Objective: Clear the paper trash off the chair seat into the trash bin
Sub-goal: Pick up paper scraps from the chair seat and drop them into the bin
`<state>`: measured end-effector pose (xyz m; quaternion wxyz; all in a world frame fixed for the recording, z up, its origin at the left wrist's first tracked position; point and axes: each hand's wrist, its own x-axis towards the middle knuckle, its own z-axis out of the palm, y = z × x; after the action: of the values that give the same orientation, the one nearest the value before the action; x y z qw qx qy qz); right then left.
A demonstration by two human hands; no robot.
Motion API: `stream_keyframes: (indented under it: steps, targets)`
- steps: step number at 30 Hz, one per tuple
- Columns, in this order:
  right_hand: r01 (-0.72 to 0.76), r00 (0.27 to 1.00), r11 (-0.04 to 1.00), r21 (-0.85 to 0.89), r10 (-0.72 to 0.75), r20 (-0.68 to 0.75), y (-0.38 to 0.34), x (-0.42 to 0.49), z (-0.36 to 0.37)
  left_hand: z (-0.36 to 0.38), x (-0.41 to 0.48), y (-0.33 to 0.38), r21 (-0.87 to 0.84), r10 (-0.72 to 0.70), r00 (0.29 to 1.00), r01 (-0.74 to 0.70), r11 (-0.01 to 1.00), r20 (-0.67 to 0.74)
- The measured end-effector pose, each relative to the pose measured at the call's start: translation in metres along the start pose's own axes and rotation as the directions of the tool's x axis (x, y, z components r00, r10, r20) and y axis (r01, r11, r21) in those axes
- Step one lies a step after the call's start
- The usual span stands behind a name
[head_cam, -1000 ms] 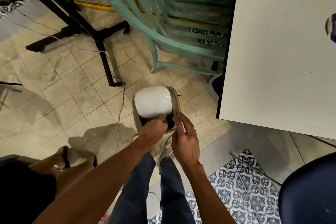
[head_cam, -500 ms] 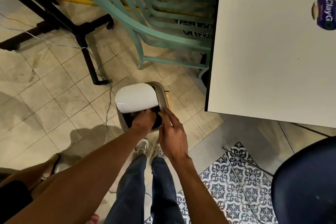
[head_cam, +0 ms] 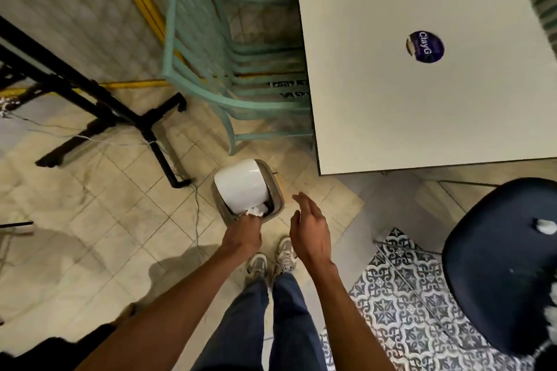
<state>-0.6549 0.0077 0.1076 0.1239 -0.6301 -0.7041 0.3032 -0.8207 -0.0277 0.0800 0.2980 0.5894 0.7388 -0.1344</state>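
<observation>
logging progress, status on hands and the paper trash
Left hand holds paper wad at trash bin mouth. Right hand open, empty, beside bin. Paper scraps on chair seat. Nothing in the way.
</observation>
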Motion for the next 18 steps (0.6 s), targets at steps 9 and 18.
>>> stream_keyframes:
  steps: [9, 18]
  targets:
    - [-0.146, 0.96, 0.988, 0.046, 0.153, -0.236, 0.03, -0.091, -0.087, -0.043, -0.076, 0.048, 0.061, 0.339, 0.907, -0.335, 0.94, -0.25]
    - [-0.278, 0.881, 0.96, 0.031, 0.268, -0.391, 0.118, -0.177, -0.153, -0.05, -0.1, 0.169, 0.196, 0.595, 0.747, -0.562, 0.803, -0.297]
